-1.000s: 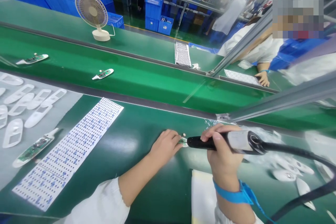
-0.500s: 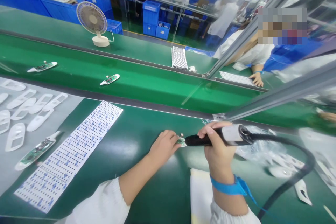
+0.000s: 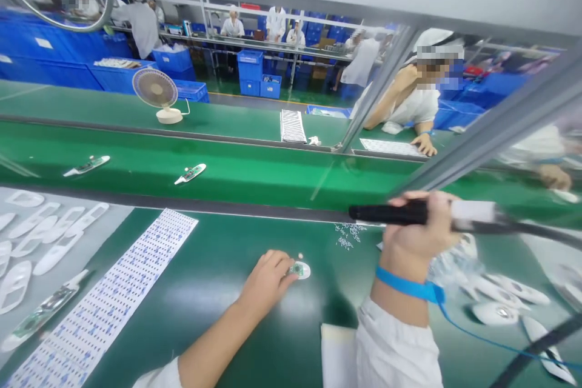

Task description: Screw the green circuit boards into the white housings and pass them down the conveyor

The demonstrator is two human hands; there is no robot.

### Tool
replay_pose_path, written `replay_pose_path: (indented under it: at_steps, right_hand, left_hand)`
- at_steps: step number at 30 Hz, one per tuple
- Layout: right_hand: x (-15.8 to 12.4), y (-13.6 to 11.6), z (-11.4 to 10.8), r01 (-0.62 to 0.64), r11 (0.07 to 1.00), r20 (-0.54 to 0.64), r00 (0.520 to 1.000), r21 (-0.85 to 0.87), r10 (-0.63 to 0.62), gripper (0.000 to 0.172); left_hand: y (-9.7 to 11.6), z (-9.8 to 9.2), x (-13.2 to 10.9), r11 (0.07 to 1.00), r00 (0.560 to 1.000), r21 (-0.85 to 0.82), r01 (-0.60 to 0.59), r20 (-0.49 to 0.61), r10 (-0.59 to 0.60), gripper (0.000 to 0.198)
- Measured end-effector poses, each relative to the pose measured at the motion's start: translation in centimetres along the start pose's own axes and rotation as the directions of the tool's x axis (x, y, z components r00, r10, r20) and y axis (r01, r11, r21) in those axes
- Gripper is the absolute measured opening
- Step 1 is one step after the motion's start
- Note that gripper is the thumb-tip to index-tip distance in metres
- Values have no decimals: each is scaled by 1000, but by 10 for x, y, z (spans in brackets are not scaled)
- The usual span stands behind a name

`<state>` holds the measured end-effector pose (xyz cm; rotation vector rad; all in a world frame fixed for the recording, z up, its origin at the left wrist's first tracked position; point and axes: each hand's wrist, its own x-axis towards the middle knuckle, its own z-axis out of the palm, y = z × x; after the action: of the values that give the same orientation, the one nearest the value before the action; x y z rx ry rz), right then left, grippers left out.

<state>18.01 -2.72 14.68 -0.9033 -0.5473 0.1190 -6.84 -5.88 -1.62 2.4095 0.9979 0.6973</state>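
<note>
My left hand (image 3: 268, 282) rests on the green workbench (image 3: 227, 282), its fingertips pressing a small green circuit board (image 3: 297, 268) set in a white oval shell (image 3: 305, 271). A tiny white bead (image 3: 300, 256) lies just above them. My right hand (image 3: 421, 227) grips a black corded hand tool (image 3: 386, 213) crosswise, lifted well to the right of the board. The tool's tip is not clearly visible. A blue wrist strap (image 3: 404, 288) circles my right wrist, and its thin blue cord (image 3: 491, 336) trails to the right.
A long label sheet (image 3: 104, 297) and white plastic shells (image 3: 34, 233) lie to the left. Small white parts (image 3: 348, 235) are scattered ahead. A green conveyor belt (image 3: 204, 179) carries boards beyond an aluminium rail (image 3: 468, 154). Across it, a co-worker's hand (image 3: 425, 145) rests on a sheet.
My right hand has lifted the tool off the small board and moved up and to the right. The view has tilted upward, showing more of the room. My left hand stays on the board.
</note>
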Motion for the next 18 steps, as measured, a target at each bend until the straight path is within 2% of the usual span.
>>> replay_pose_path:
  at_steps: [3,5,7,10,13,15,18]
  right_hand:
    - [1,11,-17,-54,997,86,995,-63,60,22]
    - [5,13,-28,-134,984,182,971,-114,153,22]
    - [10,13,-35,-209,965,254,936,-156,244,23]
    - [10,20,-36,-287,939,318,887,-189,335,25]
    - [2,32,-30,-323,929,360,857,-182,369,24]
    - [-4,40,-26,-339,925,383,842,-173,381,23]
    - [-7,48,-24,-343,923,397,834,-172,384,21]
  left_hand:
    - [-4,0,2,1000,1000,-11,-7,-24,6,16]
    - [-12,-6,17,1000,999,-6,-9,-48,9,16]
    - [-26,-18,48,1000,998,27,-3,-69,5,15]
    - [-55,-39,115,988,995,132,76,-71,-67,17]
    - [-87,-53,180,968,983,189,166,-115,-146,21]
    - [-105,-56,209,952,972,215,216,-136,-190,22]
    - [-125,-49,228,928,958,250,278,-138,-250,23]
